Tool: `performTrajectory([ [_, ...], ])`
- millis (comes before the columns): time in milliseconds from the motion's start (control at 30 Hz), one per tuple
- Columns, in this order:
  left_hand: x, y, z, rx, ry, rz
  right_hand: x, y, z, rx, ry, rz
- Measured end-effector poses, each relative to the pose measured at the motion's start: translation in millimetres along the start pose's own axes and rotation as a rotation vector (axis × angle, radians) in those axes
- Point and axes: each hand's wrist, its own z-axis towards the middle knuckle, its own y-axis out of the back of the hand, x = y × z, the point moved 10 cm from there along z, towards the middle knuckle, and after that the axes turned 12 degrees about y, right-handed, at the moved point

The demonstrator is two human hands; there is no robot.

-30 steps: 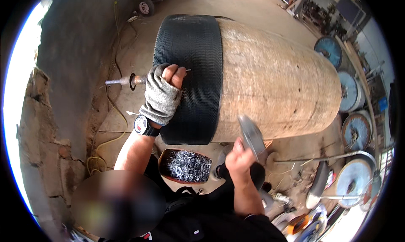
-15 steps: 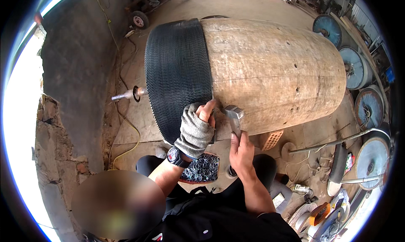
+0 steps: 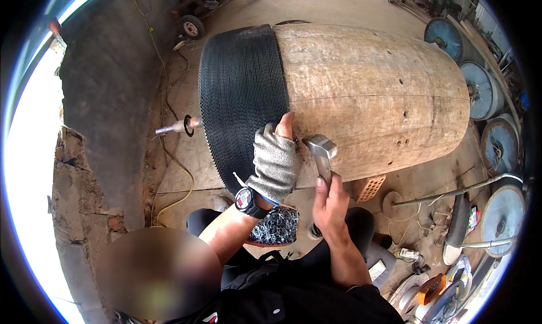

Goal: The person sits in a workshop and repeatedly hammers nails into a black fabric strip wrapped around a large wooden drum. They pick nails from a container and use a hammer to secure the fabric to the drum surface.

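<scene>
A large wooden drum (image 3: 372,98) lies sideways in front of me, its left part wrapped in tightly packed black toothed strips (image 3: 240,87). My left hand (image 3: 276,160), in a grey knitted fingerless glove, rests at the right edge of these strips, closed, with its thumb stretched away from me along the edge. Its fingers are mostly hidden, and whatever they grip does not show. Bare, my right hand (image 3: 332,202) grips a hammer (image 3: 322,149) by the handle, close below its metal head. That head is just right of my left hand, over the drum's near side.
Between my knees stands a tub (image 3: 274,225) full of small dark pieces. A metal shaft (image 3: 178,126) sticks out of the drum's left end. A perforated brick (image 3: 370,188) sits beneath the near side. Several rollers (image 3: 483,89) line the right, with spools (image 3: 432,290) nearer me.
My left hand has moved slightly away from me along the strip edge, and its thumb has straightened. The hammer's head has tilted a little. The whole view has shifted slightly.
</scene>
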Motion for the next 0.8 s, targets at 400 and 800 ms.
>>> performTrajectory([
  [400,2,-4,-6,0.021,0.046,0.033,5,-2,1,0.144,-0.034,-0.236],
  [800,24,-26,-174,0.666,-0.034,-0.01,30,15,4,-0.12,0.177,0.018],
])
